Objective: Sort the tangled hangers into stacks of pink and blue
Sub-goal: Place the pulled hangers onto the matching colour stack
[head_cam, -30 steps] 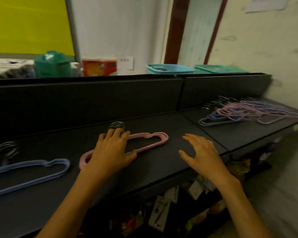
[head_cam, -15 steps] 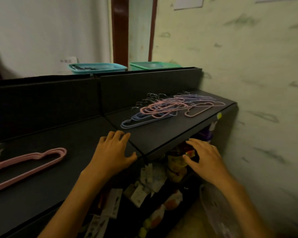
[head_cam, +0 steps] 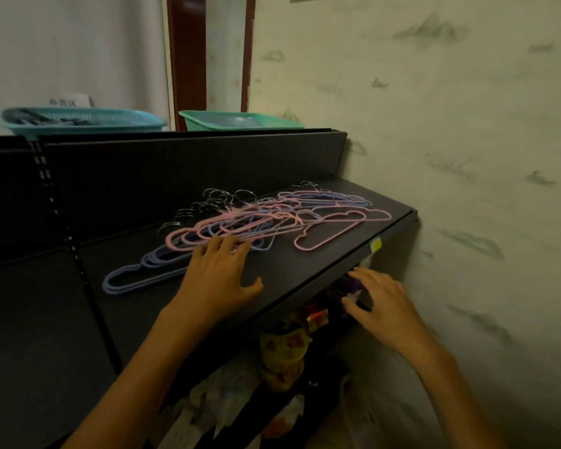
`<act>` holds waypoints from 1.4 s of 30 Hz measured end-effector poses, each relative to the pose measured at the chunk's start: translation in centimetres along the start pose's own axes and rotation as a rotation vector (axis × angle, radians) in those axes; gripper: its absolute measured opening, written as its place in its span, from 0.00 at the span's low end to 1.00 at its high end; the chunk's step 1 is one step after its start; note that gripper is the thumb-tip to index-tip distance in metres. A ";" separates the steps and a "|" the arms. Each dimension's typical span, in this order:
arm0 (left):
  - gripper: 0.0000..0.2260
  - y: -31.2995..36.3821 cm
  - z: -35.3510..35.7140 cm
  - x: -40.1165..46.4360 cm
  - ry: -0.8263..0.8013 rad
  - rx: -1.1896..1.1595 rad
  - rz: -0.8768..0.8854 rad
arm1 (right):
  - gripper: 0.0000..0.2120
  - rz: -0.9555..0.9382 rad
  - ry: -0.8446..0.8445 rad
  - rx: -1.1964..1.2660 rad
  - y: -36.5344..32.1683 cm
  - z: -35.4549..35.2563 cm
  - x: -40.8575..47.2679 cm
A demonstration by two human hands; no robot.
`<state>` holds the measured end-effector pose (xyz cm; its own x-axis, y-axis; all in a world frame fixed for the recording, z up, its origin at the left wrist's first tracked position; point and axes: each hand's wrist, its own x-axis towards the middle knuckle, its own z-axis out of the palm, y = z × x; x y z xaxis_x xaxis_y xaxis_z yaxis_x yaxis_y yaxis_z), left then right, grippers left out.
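Note:
A tangled pile of pink and blue hangers (head_cam: 240,222) with metal hooks lies on the black shelf top (head_cam: 305,267) near the right wall. Blue hangers (head_cam: 136,273) stick out of the pile's lower left. A single pink hanger (head_cam: 331,230) lies at the pile's right side. My left hand (head_cam: 219,273) hovers flat with straight fingers over the near edge of the pile, its fingertips at the hangers. My right hand (head_cam: 381,303) is open, fingers spread, in front of the shelf's front edge, holding nothing.
A blue basket (head_cam: 81,119) and a green basket (head_cam: 240,119) stand on the ledge behind the shelf's back panel. A stained wall (head_cam: 467,157) closes the right side. Packaged goods (head_cam: 285,348) hang below the shelf. A yellow tag (head_cam: 375,245) sits on the front edge.
The view has swung right, away from the sorted pink and blue hangers. My left hand left the pink hanger and reached the tangled pile. My right hand moved along beyond the shelf edge.

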<state>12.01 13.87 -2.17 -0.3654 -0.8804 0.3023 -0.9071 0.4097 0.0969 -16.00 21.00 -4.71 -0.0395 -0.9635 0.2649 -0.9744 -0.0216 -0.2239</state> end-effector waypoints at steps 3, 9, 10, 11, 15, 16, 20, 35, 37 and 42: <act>0.34 0.3 0.4 4.2 0.005 0.015 -0.029 | 0.29 -0.043 -0.009 -0.001 2.2 0.0 5.0; 0.34 0.4 1.8 10.1 -0.052 0.073 -0.123 | 0.28 -0.113 -0.056 0.106 4.9 2.1 13.3; 0.35 0.3 2.0 10.8 -0.062 0.075 -0.142 | 0.28 -0.126 -0.060 0.120 5.2 2.4 14.4; 0.35 0.3 2.2 11.5 -0.069 0.078 -0.160 | 0.27 -0.141 -0.057 0.137 5.5 2.6 15.5; 0.38 0.6 3.2 13.8 -0.105 0.103 -0.234 | 0.26 -0.194 -0.047 0.195 6.8 3.2 19.6; 0.38 0.9 3.4 14.3 -0.117 0.104 -0.252 | 0.26 -0.204 -0.050 0.205 7.2 3.4 20.6; 0.42 1.5 4.4 15.6 -0.168 0.113 -0.307 | 0.26 -0.267 -0.066 0.241 8.6 3.7 24.5; 0.49 5.9 5.9 17.1 -0.158 0.241 -0.512 | 0.29 -0.405 -0.220 0.250 15.9 4.0 35.1; 0.47 6.2 5.9 17.4 -0.151 0.228 -0.538 | 0.30 -0.421 -0.246 0.244 16.7 4.1 35.3; 0.46 7.0 5.8 18.2 -0.123 0.245 -0.571 | 0.36 -0.464 -0.298 0.151 17.7 4.2 34.7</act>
<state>-2.27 -0.69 -1.49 0.1822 -0.9710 0.1547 -0.9824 -0.1864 -0.0131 -33.74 -13.98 -3.39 0.4703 -0.8773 0.0962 -0.8316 -0.4770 -0.2844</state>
